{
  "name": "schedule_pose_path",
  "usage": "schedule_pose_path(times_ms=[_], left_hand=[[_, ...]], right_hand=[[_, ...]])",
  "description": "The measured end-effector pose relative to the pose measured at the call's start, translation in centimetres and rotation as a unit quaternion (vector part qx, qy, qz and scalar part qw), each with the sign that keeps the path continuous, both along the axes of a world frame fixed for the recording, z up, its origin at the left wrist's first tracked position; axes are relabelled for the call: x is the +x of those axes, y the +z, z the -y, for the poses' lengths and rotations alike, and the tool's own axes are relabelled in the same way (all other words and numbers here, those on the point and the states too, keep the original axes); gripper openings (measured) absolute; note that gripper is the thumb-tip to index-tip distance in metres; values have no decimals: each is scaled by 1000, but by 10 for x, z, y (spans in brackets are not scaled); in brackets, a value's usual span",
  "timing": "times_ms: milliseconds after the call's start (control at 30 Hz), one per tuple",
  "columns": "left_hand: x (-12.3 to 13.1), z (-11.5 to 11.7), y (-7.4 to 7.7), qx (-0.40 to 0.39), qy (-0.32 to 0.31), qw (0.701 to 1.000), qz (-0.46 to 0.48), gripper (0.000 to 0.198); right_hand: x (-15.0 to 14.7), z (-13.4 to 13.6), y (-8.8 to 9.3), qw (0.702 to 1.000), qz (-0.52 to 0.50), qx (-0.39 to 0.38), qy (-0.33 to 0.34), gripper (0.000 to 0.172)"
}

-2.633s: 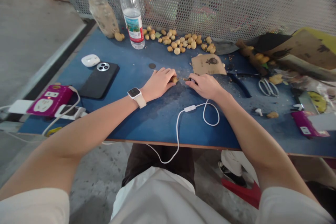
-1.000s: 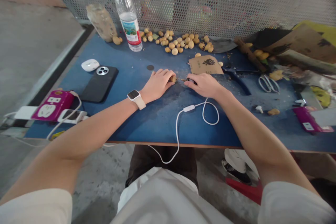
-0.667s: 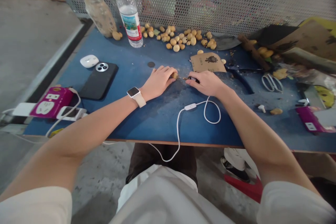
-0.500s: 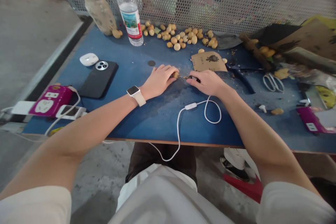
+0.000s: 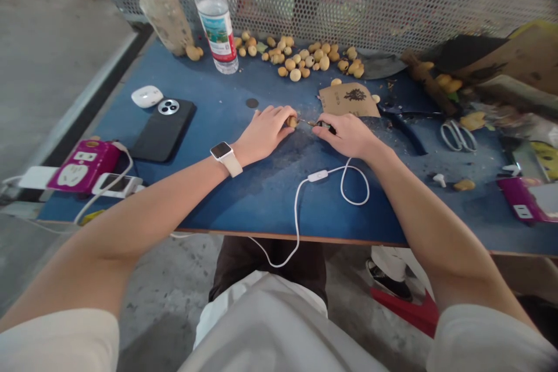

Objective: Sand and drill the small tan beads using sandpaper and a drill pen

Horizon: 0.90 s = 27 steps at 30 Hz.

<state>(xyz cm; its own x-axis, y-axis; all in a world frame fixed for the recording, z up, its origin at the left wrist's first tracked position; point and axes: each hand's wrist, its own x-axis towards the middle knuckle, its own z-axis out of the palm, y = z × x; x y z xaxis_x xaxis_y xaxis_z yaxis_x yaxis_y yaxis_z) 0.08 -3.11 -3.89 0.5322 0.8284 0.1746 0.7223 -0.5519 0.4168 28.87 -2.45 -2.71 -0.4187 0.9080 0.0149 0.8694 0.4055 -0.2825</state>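
My left hand (image 5: 265, 128) grips a small tan nut (image 5: 292, 122) at its fingertips, on the blue tabletop (image 5: 261, 203). My right hand (image 5: 346, 135) pinches a small black-handled pick (image 5: 325, 125), and its thin metal tip points at the nut from close by. I cannot tell whether the tip touches it. A white smartwatch (image 5: 222, 154) sits on my left wrist. Farther back lies a loose heap of similar tan nuts (image 5: 300, 61).
Left of my hands lie a black phone (image 5: 163, 131), white earbud case (image 5: 147, 96) and magenta power strip (image 5: 82, 165). Right lie sandpaper (image 5: 349, 99), scissors (image 5: 457, 136) and dark-handled pliers (image 5: 403, 131). A water bottle (image 5: 213, 17) stands before perforated mesh (image 5: 349, 0). A white cable (image 5: 296, 215) crosses the table.
My view has drifted slightly, so the table sits a little differently in the frame. My hands have stayed together, and the pick and nut remain held, with the pick's black handle now showing more clearly.
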Motion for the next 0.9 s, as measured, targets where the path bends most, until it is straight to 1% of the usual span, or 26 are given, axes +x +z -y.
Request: schedule_pose_path(times_ms=[133,233,333,433,467,533,633,700,733,800,900], left_hand=[[-1,0,0,0,-6,1000,0,29],[-1,0,0,0,-6,1000,-4,29],[-1,-1,-2,3,-8,1000,-3,29],[-1,-2,-5,10,-9,1000,5,28],[-1,-3,-6,11,-9,1000,6,28],[-1,-3,-7,10,-8,1000,5,27],[0,-2,-6,8,-5,1000,-2,24],[0,-2,-5,8,-3,1000,-4,22],[1,-2,-4,8,-1,1000,-6,21],[1,-1,-3,5,3,1000,-10,21],[2,0,0,1,6,1000,-16,22]], right_hand=[[5,-2,0,998,8,47,-52,37],[15,-6,0,992,33,92,-85,34],[30,-9,-2,985,49,126,-102,43],[45,-12,-3,982,55,139,-114,50],[49,-14,-3,982,53,139,-120,49],[58,-19,-1,979,45,137,-141,42],[71,-30,4,969,17,157,-189,22],[80,-40,9,952,0,184,-244,6],[84,-45,12,939,-4,193,-284,6],[91,-56,15,904,-22,201,-376,23],[104,-69,11,851,-65,193,-485,35]])
